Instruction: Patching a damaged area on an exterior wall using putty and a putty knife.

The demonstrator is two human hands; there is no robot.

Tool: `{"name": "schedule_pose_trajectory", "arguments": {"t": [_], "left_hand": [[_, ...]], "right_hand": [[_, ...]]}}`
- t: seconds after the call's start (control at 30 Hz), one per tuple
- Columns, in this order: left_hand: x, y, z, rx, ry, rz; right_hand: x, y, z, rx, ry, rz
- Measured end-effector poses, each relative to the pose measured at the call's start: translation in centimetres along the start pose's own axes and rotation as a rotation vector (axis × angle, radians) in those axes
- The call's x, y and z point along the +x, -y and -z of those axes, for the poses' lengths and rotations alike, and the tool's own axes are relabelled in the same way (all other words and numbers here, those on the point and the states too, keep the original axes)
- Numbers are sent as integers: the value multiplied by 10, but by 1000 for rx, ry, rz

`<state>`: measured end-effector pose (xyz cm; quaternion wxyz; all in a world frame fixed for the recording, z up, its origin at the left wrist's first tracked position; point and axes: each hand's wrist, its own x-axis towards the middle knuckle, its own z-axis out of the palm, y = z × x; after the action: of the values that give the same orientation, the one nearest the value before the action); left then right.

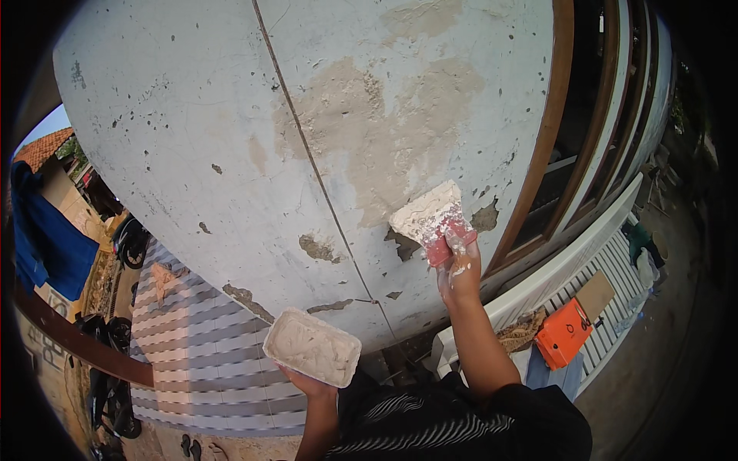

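My right hand (461,269) is closed round the red handle part of a putty knife (432,211). Pale putty coats its wide blade, which is at the wall over a chipped dark patch; whether it touches cannot be told. White smears mark my fingers. Low and to the left, my left hand (311,382) grips a rectangular tub (270,343) from below, filled with beige putty (314,346). Before me stands a pale, peeling wall (207,253) with a large beige patched area (384,146) above the knife and several small chipped spots around it.
A thin cable (307,161) runs down the wall. Right of it is a brown-framed window (550,138). A white slatted bench (615,307) below carries an orange box (563,332) and cloths. At left lie a striped tiled floor (207,361), a blue cloth (54,246) and motorbikes (132,242).
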<state>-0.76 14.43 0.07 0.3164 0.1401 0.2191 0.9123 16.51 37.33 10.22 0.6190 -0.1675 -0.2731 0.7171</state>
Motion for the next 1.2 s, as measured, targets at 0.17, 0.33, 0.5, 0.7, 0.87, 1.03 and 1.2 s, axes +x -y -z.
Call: {"name": "schedule_pose_trajectory", "arguments": {"t": [0.17,0.33,0.5,0.7,0.87,1.03,1.2], "left_hand": [[-1,0,1,-20,15,21],[-2,-1,0,4,27,-3],[-5,-7,3,21,51,3],[-7,-9,5,-27,18,16],[-7,-11,5,-14,3,-4],[-8,-10,2,8,3,-3],[-6,-9,1,-9,76,5]], "right_hand": [[-5,-30,5,-390,-9,351],[-5,-45,0,-1125,314,1123],[-7,-68,-10,-1257,376,1140],[-3,-93,-25,-1338,393,1066],[-5,-98,-30,-1353,375,1016],[-17,-102,-21,-1377,392,962],[-25,-77,-12,-1297,421,1036]]}}
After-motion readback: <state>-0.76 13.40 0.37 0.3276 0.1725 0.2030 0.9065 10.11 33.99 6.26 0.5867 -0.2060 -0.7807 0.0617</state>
